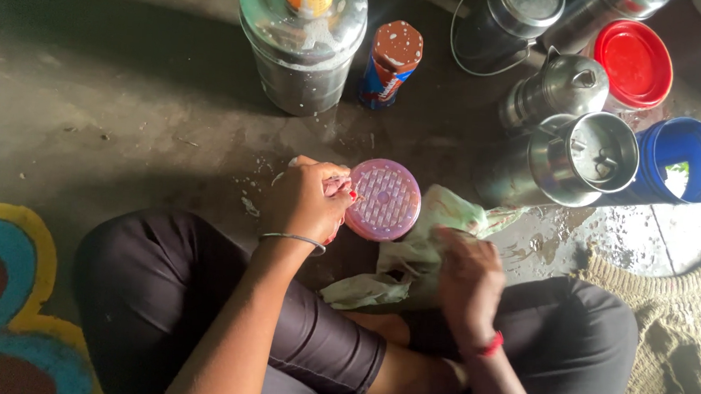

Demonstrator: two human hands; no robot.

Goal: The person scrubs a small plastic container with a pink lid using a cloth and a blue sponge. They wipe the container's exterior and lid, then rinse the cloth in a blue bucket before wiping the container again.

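Two bare hands worked at the centre of the view, above the crossed legs of a person seated on a dark concrete floor (128, 118). The left hand (309, 203) was closed around the rim of a round pink lid (383, 199), fingers curled over its near edge and thumb behind, so that the ridged face tilted up toward the camera. The right hand (467, 281) was bunched into a pale green cloth (412, 257), which lay crumpled against the lid's lower right edge and trailed down toward the knee; its fingers were pressed into the fabric, not spread.

The lid appeared to be thin moulded plastic, and was judged light and stiff, unlikely to break if dropped. Wet splashes on the floor suggested that its surface could be slippery, so a grip across the rim, as shown, seemed safer than one on the flat face. The cloth was soft and limp and would gather wherever it was pinched.

Beyond the hands stood a large steel canister (301, 48), a small brown-capped bottle (389, 65), several steel containers (580, 154), a red lid (633, 62) and a blue tub (681, 160). A woven mat (674, 338) lay at right.
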